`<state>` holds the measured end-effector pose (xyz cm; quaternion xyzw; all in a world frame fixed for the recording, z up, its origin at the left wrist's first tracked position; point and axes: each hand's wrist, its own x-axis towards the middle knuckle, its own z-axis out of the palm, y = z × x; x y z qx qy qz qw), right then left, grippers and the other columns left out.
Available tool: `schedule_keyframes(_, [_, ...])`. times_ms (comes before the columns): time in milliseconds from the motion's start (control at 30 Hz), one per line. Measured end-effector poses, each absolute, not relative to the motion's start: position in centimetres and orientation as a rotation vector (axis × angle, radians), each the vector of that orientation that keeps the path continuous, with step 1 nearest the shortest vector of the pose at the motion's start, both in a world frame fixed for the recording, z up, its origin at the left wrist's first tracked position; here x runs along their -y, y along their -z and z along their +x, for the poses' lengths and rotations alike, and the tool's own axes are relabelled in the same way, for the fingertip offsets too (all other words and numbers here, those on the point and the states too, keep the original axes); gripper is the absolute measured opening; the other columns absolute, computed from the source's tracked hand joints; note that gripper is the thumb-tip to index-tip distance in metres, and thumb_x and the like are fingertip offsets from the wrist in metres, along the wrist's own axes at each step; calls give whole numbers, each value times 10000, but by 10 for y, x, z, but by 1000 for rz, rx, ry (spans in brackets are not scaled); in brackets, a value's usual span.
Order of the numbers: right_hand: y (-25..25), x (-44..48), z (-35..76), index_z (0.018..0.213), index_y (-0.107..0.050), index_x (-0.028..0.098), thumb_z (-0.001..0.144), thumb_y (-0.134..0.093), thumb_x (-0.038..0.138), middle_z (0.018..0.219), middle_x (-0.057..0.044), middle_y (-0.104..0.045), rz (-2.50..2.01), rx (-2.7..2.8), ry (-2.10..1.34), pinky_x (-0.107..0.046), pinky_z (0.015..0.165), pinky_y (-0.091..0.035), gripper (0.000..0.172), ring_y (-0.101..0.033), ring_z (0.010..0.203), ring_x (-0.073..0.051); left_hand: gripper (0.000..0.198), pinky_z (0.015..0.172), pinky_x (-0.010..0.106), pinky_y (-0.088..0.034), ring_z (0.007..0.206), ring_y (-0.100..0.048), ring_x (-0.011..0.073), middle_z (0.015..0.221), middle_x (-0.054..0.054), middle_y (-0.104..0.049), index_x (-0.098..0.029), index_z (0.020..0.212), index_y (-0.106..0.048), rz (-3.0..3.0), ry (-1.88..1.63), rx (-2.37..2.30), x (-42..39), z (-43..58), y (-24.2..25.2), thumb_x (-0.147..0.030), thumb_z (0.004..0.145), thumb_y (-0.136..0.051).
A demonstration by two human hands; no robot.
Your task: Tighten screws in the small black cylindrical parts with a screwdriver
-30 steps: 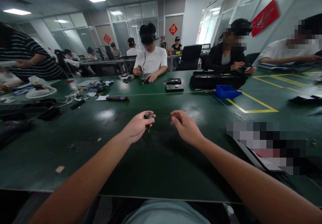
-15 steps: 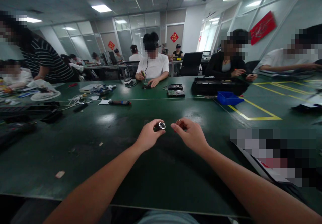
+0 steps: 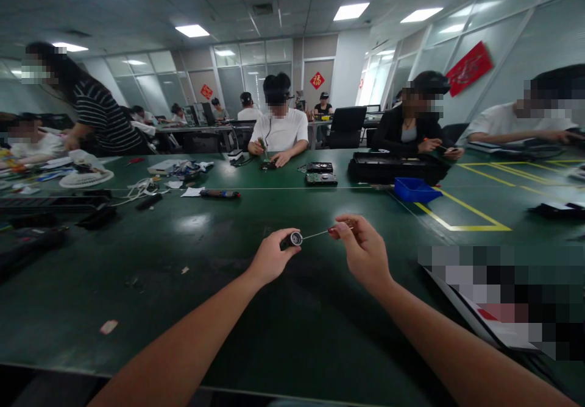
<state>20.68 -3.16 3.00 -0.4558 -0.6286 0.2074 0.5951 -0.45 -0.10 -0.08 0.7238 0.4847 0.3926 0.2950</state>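
My left hand point(image 3: 270, 261) is closed around a small dark cylinder point(image 3: 291, 239) with a silvery ring at its end, held above the green table point(image 3: 183, 309). That end points right, toward my right hand point(image 3: 363, 251). The fingers of my right hand pinch a thin metal tool point(image 3: 317, 234) with a reddish handle. Its tip reaches to the cylinder's open end.
A blue bin point(image 3: 414, 189) and a long black case point(image 3: 395, 167) sit beyond on the right, beside yellow floor-style tape lines point(image 3: 461, 212). Circuit boards point(image 3: 321, 178), a black-and-red tool point(image 3: 220, 194) and cables point(image 3: 137, 187) lie farther back. Several people sit around the table; a blurred patch covers the near right.
My left hand turned the cylinder from upright to sideways, its end facing right. My right hand drew back a little and now shows the thin tool reaching the cylinder. The camera tilted up.
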Motion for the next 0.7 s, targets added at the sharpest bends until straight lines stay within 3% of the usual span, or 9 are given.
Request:
schedule_keyframes(500, [-23, 27, 206, 1021, -624, 213, 954, -546, 429, 871, -52, -749, -1110, 1619, -491, -351, 750, -539, 239, -723, 811, -205, 436, 1125, 404, -382, 1237, -586, 231, 1284, 47, -674, -229, 1243, -669, 1961, -1032, -1225, 0, -6, 3, -189, 813, -733])
schedule_keyframes(700, [-31, 30, 208, 725, -631, 217, 877, -631, 498, 621, -1, -654, -1244, 1696, -280, -293, 558, -430, 319, -607, 562, -168, 442, 1111, 404, -387, 1230, -583, 234, 1285, 30, -672, -267, 1245, -669, 2024, -1019, -1197, -1, -9, 5, -241, 811, -751])
